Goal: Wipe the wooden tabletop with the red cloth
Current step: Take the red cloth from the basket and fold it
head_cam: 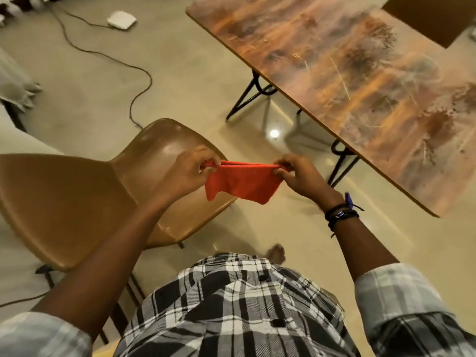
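Observation:
A red cloth [242, 182] hangs folded between my two hands, in the air above the floor and the front edge of a chair. My left hand [192, 171] pinches its left top corner and my right hand [296, 173] pinches its right top corner, so the top edge is pulled straight. The wooden tabletop [360, 81] lies to the upper right, apart from the cloth, its patterned surface scratched and speckled with dirt.
A brown plastic chair [85, 202] stands at the left, right under my left arm. Black metal table legs [247, 96] reach the pale floor. A black cable [139, 73] and a white box [121, 19] lie on the floor at the upper left.

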